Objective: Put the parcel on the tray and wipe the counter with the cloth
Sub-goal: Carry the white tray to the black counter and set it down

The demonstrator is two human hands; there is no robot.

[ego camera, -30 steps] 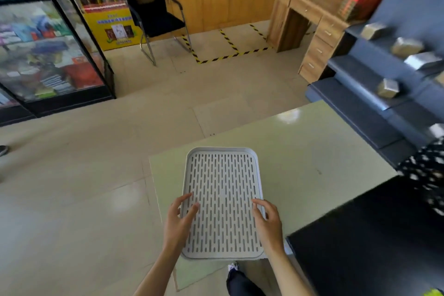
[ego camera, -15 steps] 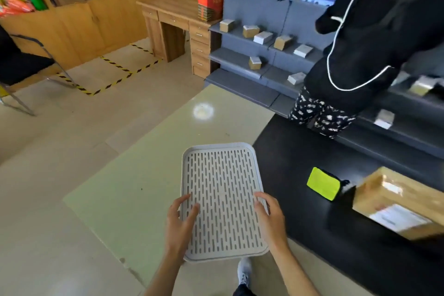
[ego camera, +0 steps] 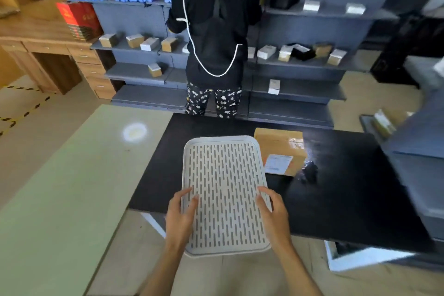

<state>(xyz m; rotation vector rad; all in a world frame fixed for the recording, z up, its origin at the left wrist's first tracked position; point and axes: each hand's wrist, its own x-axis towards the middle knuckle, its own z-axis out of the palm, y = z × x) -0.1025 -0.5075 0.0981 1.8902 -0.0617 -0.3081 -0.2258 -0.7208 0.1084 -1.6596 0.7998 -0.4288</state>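
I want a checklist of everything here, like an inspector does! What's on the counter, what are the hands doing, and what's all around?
Surface: black counter, with a pale green table joined at its left.
Job's things: slotted grey tray carried over the counter's near edge; cardboard parcel with a white label on the counter, partly hidden behind the tray; cloth not seen.
Clutter: small dark object right of the parcel, too blurred to name.
Hands: left hand and right hand each grip a long side of the tray.
Cables: white cord looping down a person's back.
Surroundings: person in black facing grey shelves of small boxes; wooden desk at left.
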